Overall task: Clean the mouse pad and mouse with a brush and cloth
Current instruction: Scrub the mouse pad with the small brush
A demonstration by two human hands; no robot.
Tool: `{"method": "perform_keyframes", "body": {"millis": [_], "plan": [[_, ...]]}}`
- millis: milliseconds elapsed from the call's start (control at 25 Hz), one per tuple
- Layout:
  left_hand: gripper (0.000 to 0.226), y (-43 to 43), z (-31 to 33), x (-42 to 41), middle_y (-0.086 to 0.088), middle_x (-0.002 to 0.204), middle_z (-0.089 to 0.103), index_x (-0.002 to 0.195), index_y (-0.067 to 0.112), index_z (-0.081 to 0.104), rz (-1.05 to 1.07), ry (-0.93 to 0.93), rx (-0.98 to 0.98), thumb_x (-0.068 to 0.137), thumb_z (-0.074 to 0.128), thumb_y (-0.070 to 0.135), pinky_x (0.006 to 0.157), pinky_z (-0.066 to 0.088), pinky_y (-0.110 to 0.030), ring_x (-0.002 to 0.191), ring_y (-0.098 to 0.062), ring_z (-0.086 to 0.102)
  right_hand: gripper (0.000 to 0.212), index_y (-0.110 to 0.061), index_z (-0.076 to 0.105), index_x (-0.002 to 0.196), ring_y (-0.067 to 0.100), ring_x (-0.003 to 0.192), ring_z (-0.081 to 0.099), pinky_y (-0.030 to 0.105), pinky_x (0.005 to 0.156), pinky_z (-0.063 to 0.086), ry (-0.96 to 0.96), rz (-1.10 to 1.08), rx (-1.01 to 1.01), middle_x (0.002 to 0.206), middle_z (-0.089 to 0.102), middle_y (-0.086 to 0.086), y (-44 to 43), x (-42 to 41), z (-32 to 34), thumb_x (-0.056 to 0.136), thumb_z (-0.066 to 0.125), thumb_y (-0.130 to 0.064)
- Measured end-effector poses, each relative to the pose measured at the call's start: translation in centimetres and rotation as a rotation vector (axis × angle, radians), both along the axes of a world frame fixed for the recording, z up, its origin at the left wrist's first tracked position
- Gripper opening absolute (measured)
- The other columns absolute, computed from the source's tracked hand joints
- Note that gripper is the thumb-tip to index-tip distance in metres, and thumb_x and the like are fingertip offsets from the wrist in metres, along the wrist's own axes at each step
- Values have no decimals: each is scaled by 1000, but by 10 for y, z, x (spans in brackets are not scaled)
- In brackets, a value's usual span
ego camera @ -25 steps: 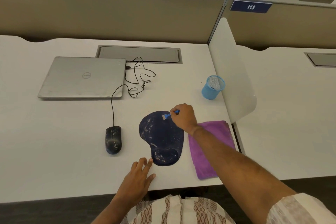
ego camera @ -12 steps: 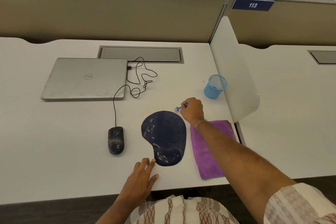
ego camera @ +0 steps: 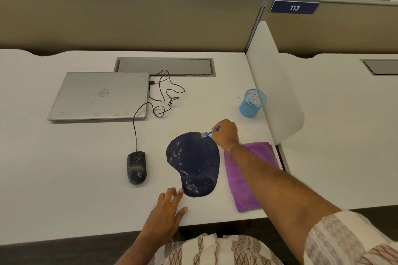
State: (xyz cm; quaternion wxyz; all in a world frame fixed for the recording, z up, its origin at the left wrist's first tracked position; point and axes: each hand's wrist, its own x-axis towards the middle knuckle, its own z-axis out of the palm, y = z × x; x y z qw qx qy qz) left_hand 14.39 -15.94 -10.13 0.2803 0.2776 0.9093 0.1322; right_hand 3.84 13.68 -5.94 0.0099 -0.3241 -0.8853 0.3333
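The brush (ego camera: pixel 206 134) is being pinched by the right hand (ego camera: pixel 226 134), with the fingers curled round the blue handle and the bristles being set on the far right edge of the mouse pad (ego camera: pixel 193 163). The pad's long axis is running far-to-near, wrist-rest lobe at the near end. White specks are showing mostly on its left half and on the lobe, so the dirty area is lying near-left of the bristles and the next stroke is judged to be needed that way. The left hand (ego camera: pixel 165 211) is being laid flat on the desk (ego camera: pixel 64 178) at the pad's near-left corner, fingers straight and slightly spread, gripping nothing. Whether the pad's edge is being touched cannot be told. The mouse (ego camera: pixel 136 168), dusty, is lying left of the pad, apart from it. The cloth (ego camera: pixel 245 178) is lying just right of the pad, partly covered by the right forearm.
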Motion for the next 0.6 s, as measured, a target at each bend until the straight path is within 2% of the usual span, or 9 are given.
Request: {"method": "perform_keyframes", "body": {"millis": [200, 320, 440, 600], "plan": [[98, 0, 0, 0, 10, 157, 15, 154, 35, 13, 6, -12, 6, 70, -7, 82, 112, 37, -27, 141, -13, 25, 11, -4, 76, 92, 23, 86, 70, 24, 72, 53, 23, -84, -7, 96, 74, 10, 12, 3, 7, 84, 69, -7], [89, 1, 0, 0, 10, 156, 15, 154, 35, 13, -1, -4, -2, 78, -2, 78, 112, 37, -27, 140, -13, 25, 10, -6, 77, 86, 20, 79, 70, 23, 72, 54, 108, -51, -51, 89, 75, 8, 0, 0, 10, 83, 68, -5], [98, 0, 0, 0, 10, 156, 15, 154, 35, 12, -3, -4, -1, 70, -8, 81, 112, 36, -26, 140, -12, 25, 9, -6, 77, 82, 20, 73, 70, 34, 72, 61, 94, 55, -142, 83, 75, 8, -20, 1, 3, 82, 68, -4], [100, 0, 0, 0, 10, 156, 15, 154, 34, 12, -5, 6, 13, 68, -10, 81, 111, 36, -25, 140, -12, 24, 10, -7, 77, 89, 19, 78, 69, 26, 70, 57, -10, 110, -63, 91, 75, 9, -19, 14, -7, 82, 70, -7]]}}
